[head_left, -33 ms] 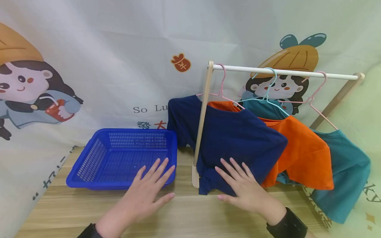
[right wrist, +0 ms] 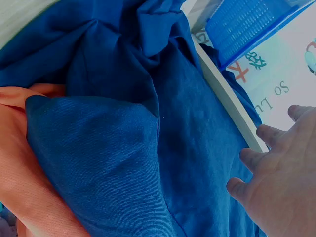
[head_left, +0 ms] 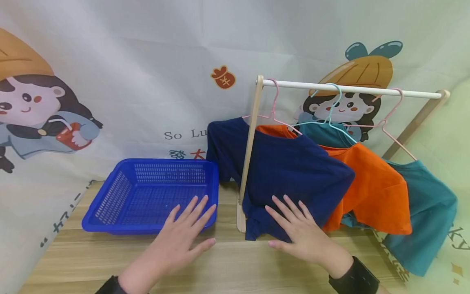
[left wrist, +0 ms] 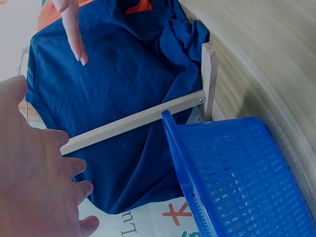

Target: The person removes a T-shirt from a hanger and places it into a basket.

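- A left hand point(head_left: 181, 239) spreads straight fingers, gripping nothing, in front of the near right corner of a blue basket point(head_left: 158, 204) on a wooden table point(head_left: 235, 269).
- A right hand point(head_left: 302, 234), fingers fanned and likewise holding nothing, is before a navy shirt point(head_left: 290, 171); whether it touches the cloth cannot be told.
- The shirt hangs nearest on a clothes rack point(head_left: 249, 159), its pink hanger point(head_left: 273, 112) hooked beside the left post; an orange shirt point(head_left: 378, 192) and a teal shirt point(head_left: 429, 192) overlap behind.
- A hard pull on the navy cloth could tip the slim rack or unhook the hanger.
- Layers this close might snag, dragging the orange shirt along.
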The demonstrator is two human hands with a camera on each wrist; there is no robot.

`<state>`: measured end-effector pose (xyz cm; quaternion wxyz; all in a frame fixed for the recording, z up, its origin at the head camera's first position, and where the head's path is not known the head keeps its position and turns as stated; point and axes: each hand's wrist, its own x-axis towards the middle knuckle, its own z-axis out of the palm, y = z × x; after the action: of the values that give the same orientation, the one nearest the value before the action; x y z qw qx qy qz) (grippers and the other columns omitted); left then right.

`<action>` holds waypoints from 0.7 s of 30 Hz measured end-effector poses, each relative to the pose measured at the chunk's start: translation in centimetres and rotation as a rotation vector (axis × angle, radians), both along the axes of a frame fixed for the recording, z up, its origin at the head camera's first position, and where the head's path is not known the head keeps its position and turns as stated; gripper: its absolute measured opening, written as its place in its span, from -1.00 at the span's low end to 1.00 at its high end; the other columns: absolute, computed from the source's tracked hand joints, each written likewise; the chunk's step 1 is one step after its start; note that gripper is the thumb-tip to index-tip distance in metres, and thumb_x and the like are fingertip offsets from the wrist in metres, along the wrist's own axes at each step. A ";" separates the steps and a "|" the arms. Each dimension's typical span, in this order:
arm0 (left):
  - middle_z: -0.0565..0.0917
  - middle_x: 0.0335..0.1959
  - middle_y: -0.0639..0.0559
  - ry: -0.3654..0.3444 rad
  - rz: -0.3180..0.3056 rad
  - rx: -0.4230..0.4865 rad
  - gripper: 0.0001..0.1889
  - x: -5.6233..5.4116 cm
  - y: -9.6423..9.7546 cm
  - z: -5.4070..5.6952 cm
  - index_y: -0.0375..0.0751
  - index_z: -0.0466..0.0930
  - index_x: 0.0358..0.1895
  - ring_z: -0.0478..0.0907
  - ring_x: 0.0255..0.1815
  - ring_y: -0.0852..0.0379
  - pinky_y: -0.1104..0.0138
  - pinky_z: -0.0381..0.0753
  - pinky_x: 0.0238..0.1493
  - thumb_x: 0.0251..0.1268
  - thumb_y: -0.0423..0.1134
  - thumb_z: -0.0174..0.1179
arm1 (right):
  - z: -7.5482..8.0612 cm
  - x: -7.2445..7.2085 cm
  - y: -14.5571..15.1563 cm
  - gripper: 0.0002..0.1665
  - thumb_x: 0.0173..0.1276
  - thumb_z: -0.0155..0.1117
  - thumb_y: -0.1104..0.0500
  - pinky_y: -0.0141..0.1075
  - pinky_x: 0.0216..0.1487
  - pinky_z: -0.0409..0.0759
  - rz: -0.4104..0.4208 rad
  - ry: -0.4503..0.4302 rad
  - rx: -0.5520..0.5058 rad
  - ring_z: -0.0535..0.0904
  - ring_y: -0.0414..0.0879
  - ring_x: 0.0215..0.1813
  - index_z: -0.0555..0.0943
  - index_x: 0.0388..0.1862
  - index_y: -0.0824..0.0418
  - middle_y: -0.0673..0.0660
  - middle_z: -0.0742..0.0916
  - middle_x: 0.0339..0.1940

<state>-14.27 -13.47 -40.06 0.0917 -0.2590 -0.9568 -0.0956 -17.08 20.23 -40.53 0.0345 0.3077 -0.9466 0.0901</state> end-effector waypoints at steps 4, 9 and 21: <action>-0.19 0.55 0.16 0.007 -0.002 0.001 -0.24 0.0 0.0 0.0 0.25 -0.22 0.51 -0.17 0.55 0.00 -0.18 -0.08 0.42 0.33 0.38 -0.26 | 0.0 0.0 0.2 -0.06 0.27 -0.02 -0.44 0.26 0.42 -0.18 -0.005 0.008 0.001 -0.18 0.07 0.57 -0.11 0.52 -0.27 -0.12 -0.10 0.57; -0.18 0.55 0.15 0.013 0.000 0.009 -0.23 0.0 0.0 0.1 0.25 -0.24 0.51 -0.17 0.55 0.01 -0.18 -0.09 0.42 0.33 0.38 -0.25 | 0.1 0.0 0.5 -0.05 0.26 0.02 -0.42 0.27 0.41 -0.14 -0.006 0.039 -0.009 -0.15 0.10 0.57 -0.05 0.53 -0.21 -0.09 -0.06 0.58; -0.14 0.55 0.13 -0.029 0.010 0.099 -0.28 0.1 0.0 0.0 0.24 -0.21 0.51 -0.15 0.55 -0.01 -0.16 -0.04 0.42 0.39 0.29 -0.21 | 1.1 -0.6 0.6 -0.25 0.34 0.09 -0.27 0.15 0.42 0.05 -0.030 0.141 -0.117 0.14 0.02 0.48 0.22 0.45 -0.10 0.00 0.27 0.48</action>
<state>-14.13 -13.51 -40.02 0.0909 -0.2480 -0.9533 -0.1464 -17.64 20.86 -39.43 0.1202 0.2964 -0.9395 0.1227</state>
